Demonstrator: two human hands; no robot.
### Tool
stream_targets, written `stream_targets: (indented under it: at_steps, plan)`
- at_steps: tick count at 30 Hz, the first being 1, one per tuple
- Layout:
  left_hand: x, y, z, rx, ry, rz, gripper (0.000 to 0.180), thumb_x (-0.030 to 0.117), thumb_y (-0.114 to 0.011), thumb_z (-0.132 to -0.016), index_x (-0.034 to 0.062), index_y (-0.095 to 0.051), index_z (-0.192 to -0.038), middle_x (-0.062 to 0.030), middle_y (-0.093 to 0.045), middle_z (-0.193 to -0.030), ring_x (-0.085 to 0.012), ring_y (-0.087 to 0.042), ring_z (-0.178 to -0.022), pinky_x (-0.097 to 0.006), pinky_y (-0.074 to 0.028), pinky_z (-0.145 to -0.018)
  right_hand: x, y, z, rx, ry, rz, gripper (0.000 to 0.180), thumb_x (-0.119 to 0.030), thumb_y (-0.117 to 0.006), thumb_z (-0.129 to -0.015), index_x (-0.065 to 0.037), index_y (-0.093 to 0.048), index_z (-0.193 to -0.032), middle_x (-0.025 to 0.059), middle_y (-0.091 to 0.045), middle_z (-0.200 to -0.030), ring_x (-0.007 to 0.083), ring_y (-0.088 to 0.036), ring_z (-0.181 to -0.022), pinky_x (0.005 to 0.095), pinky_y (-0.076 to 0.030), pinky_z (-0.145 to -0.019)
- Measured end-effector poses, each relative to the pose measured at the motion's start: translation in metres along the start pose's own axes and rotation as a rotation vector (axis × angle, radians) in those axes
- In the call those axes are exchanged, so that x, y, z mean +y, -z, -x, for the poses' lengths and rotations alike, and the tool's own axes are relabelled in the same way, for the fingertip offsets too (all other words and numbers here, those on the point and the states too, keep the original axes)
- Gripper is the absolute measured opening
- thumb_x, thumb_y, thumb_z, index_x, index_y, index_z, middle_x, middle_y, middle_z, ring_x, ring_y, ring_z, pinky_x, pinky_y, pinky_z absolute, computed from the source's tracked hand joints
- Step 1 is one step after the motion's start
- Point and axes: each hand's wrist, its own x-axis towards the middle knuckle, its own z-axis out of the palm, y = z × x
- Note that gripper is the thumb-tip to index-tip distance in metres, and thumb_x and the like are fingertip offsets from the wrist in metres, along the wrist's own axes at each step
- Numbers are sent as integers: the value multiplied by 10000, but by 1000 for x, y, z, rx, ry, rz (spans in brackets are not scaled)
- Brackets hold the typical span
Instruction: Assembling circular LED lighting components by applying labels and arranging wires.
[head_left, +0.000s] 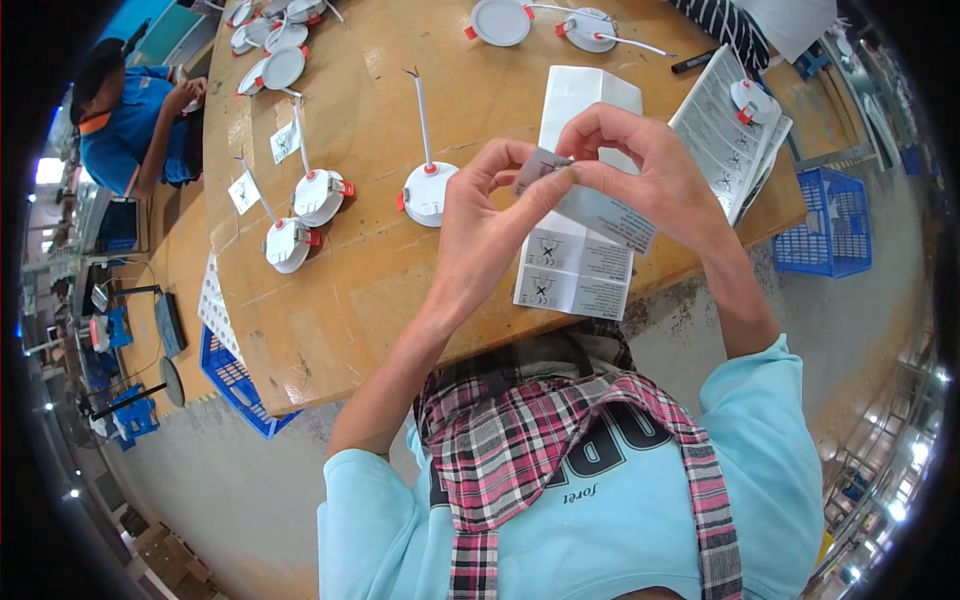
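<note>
Above the table's near edge, both my hands meet. My left hand (483, 215) pinches a small grey piece of printed label paper (536, 170) between thumb and fingers. The thumb and forefinger of my right hand (640, 165) close at that piece's edge. A printed label strip (612, 218) slants below my right hand; whether its fingers grip it is hidden. Beneath lies a creased sheet of labels (570, 275), with a blank white part (590, 95) farther back. Left of my left hand stands a round white downlight (428, 195) with its cable upright.
More downlights (318, 197) stand at left, with others (500, 22) at the back. Small labels (285, 142) lie nearby. A paper stack (715, 130) and black marker (694, 62) are at right. Blue crates (825, 225) flank the table. Another person (130, 130) sits at far left.
</note>
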Motion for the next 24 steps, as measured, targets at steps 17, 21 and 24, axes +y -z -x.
stream_targets:
  at_steps: [17, 21, 24]
  plan:
    - [-52, 75, 9, 356, -225, -950, 612, 278, -717, -779, -47, -449, -1223, -157, -520, -1158, -274, -456, -1106, -392, -342, -957, 18, 8, -10, 120, -214, 62, 158, -160, -661, -835, -5, -652, -861, 14, -630, -779, 83, -576, -741, 222, -452, -692]
    - [-53, 68, 24, 273, -93, -1072, 713, 281, -726, -765, -61, -379, -1285, -180, -501, -1168, -303, -439, -1126, -402, -338, -973, 18, 0, -23, 39, -214, 7, 173, -168, -657, -831, 4, -659, -853, 27, -628, -757, 88, -577, -718, 221, -449, -668]
    - [-41, 64, 28, 313, -32, -764, 804, 336, -718, -763, -74, -322, -1331, -182, -498, -1174, -288, -456, -1126, -394, -348, -967, 21, -10, -35, -2, -221, -22, 196, -186, -660, -826, 8, -667, -856, 36, -631, -748, 89, -576, -701, 224, -447, -648]
